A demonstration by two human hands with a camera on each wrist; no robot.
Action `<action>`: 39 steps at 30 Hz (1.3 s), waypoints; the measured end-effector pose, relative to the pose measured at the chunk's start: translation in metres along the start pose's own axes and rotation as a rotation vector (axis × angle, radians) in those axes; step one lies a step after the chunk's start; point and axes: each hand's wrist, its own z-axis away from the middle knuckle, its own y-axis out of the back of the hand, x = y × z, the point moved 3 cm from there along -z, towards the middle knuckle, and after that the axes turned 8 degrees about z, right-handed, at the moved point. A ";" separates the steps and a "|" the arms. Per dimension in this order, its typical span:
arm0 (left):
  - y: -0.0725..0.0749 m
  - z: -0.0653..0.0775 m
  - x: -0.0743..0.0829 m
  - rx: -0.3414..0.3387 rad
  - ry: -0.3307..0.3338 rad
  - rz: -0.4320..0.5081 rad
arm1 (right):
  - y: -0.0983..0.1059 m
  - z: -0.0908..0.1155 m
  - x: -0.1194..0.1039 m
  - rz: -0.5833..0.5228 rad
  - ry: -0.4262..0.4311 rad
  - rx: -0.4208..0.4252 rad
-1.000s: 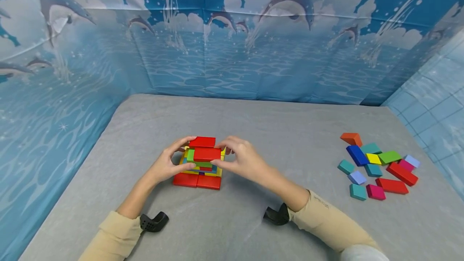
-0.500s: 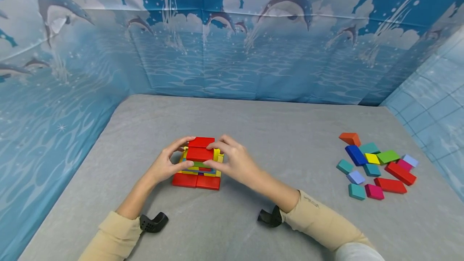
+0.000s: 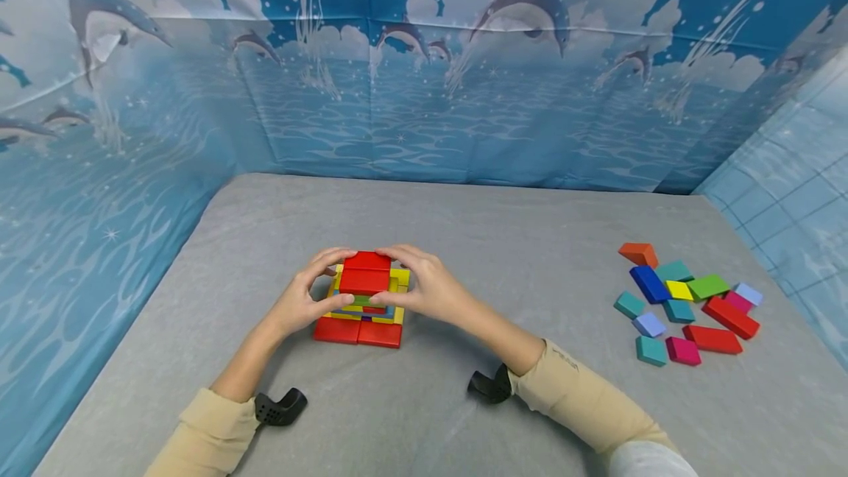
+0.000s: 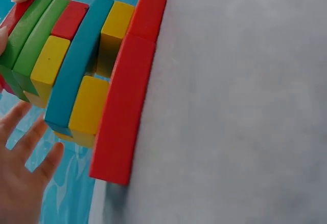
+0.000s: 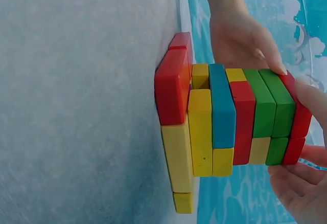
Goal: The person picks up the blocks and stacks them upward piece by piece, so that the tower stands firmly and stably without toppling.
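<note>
A stack of colored wooden blocks (image 5: 223, 116) stands on the grey cloth, with red, yellow, blue and green layers. Its top layer holds two red blocks (image 3: 366, 282) side by side. From the left, my left hand (image 3: 301, 297) pinches this layer, thumb at the near corner and index finger at the far one. My right hand (image 3: 430, 287) grips the same layer from the right. Lower fingers of the left hand spread apart beside the stack in the left wrist view. At the base, red blocks (image 4: 125, 106) jut out toward me.
Loose blocks lie at the right of the grey surface (image 3: 517, 263), among them a blue block (image 3: 650, 285), a green block (image 3: 708, 286) and an orange wedge (image 3: 639, 253). A dolphin-print curtain (image 3: 424, 124) hangs behind and along the left.
My right hand has moved left, carrying the near red block into line with the far one over the green layer. Its index finger has then shifted to the far corner. The left hand stays put.
</note>
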 end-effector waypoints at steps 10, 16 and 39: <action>-0.004 -0.004 0.005 -0.015 -0.006 0.036 | 0.003 0.004 0.005 -0.003 0.013 -0.015; -0.004 -0.004 0.005 -0.005 0.033 0.035 | 0.046 0.031 0.040 0.004 -0.089 0.048; -0.005 -0.003 0.004 0.007 0.065 0.032 | 0.187 0.244 0.186 0.441 -0.755 0.005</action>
